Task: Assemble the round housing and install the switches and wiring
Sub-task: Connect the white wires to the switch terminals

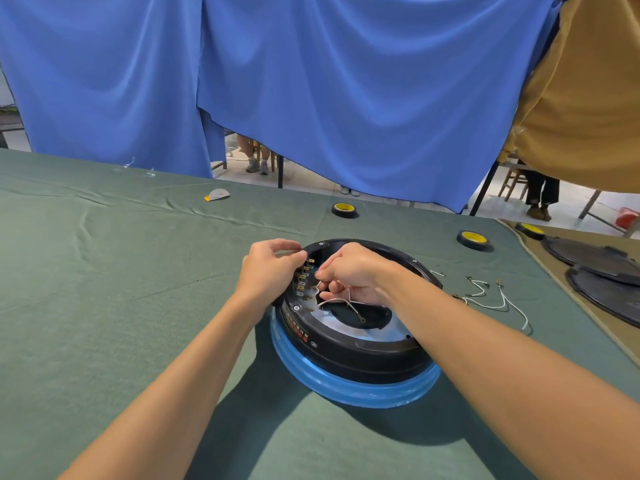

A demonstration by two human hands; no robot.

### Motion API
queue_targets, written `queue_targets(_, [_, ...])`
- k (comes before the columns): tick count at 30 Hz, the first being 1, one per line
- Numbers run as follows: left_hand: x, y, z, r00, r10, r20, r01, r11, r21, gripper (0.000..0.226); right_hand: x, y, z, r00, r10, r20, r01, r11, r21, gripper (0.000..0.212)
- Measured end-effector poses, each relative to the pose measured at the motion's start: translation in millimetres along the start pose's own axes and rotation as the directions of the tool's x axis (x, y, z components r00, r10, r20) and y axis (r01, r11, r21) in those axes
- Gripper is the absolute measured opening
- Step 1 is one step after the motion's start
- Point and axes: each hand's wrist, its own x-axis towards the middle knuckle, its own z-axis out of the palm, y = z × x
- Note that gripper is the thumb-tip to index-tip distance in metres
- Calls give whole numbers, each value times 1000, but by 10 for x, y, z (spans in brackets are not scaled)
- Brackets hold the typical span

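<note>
Round housing (pixel 353 351), left hand (pixel 268 270) pinching thin wire (pixel 295 251) at its rim, right hand (pixel 355 275) gripping white wires (pixel 341 301) inside

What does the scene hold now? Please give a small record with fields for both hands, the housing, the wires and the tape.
housing: black, round, open on top, sits on a blue ring
left hand: pinches a thin wire at the housing's left rim
right hand: inside the housing, pinches a white wire
terminals: row on inner left wall
loose wires: on the cloth, right of housing
tape rolls: three, beyond the housing
</note>
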Motion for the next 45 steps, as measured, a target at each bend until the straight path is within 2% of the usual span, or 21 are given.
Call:
queue_targets(3, [4, -47, -36, 999, 25, 26, -23, 997, -73, 11, 14, 10, 15, 1000, 19, 1, -19, 999, 33, 12])
queue_targets(7, [-12, -123, -20, 997, 59, 40, -52, 985, -163, 17, 48, 24, -2, 998, 23, -61, -17, 995, 97, 19])
queue_targets(17, [-16, -158, 0, 998, 46, 35, -36, 964, -264, 19, 11, 8, 52, 997, -7, -77, 12, 998, 67, 21])
queue_targets(24, [-32, -151, 5, 999, 30, 26, -23, 972, -233, 23, 39, -2, 59, 995, 15, -102, -7, 997, 76, 21])
queue_targets(27, [-24, -130, -10, 999, 43, 27, -39, 986, -160, 22, 39, -37, 18, 996, 48, -73, -41, 994, 97, 21])
queue_targets(30, [-22, -129, -37, 996, 55, -65, -60, 994, -86, 12, 39, -66, -9, 996, 70, -58, -65, 994, 85, 20])
queue_targets(35, [-61, -127, -19, 991, -5, -134, -13, 991, -132, 5, 64, -49, 48, 994, -6, -110, 6, 1000, -2, 17])
queue_targets(38, [-69, -116, -9, 988, -2, -152, -17, 992, -124, 4, 72, 8, 83, 977, -123, -174, 95, 983, -160, 9])
queue_targets(42, [-86, -109, -5, 988, -7, -155, -11, 993, -114, 3, 102, 47, 81, 953, -226, -202, 154, 935, -320, 19])
queue_targets(45, [-94, -104, -11, 988, -5, -152, -13, 993, -117, 5, 100, 54, 86, 921, -328, -210, 183, 840, -510, 21])
